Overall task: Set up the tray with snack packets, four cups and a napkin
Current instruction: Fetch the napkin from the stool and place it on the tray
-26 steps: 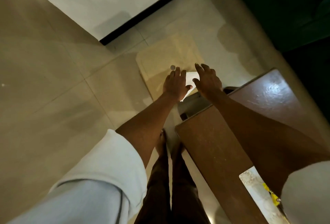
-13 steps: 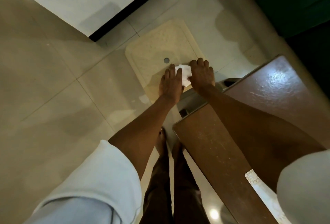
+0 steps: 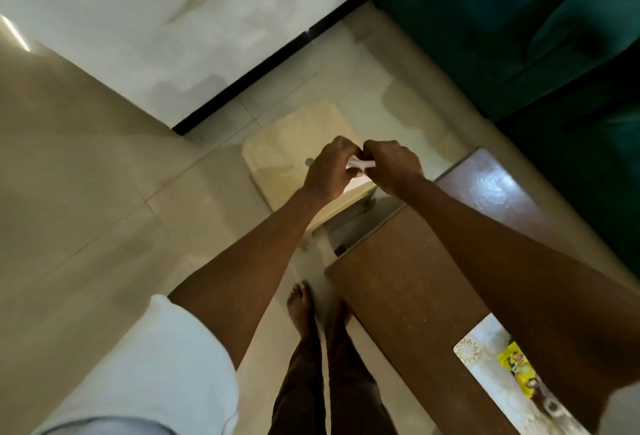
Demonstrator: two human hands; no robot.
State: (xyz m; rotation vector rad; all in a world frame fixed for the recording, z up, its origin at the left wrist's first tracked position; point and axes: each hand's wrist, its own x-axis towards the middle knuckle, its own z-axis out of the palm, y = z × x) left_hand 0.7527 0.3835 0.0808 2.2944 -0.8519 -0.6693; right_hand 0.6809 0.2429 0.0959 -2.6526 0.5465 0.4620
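Observation:
A small white napkin (image 3: 359,166) is pinched between my two hands, above a cream plastic stool top. My left hand (image 3: 330,167) grips its left end with closed fingers. My right hand (image 3: 393,166) grips its right end. Most of the napkin is hidden inside my fists. At the bottom right, a pale patterned tray (image 3: 483,355) lies on the brown wooden table (image 3: 412,282). A yellow snack packet (image 3: 517,370) lies on the tray. My right forearm hides part of the tray. No cups are in view.
The cream stool (image 3: 287,154) with a small centre hole stands on the tiled floor beyond the table's end. A dark green sofa (image 3: 519,36) fills the top right. A white wall with a black skirting runs at the back. My bare feet stand left of the table.
Both hands went from flat on the napkin on the stool to closed fists, lifting the napkin off the surface. The napkin is now bunched between them. The view has shifted.

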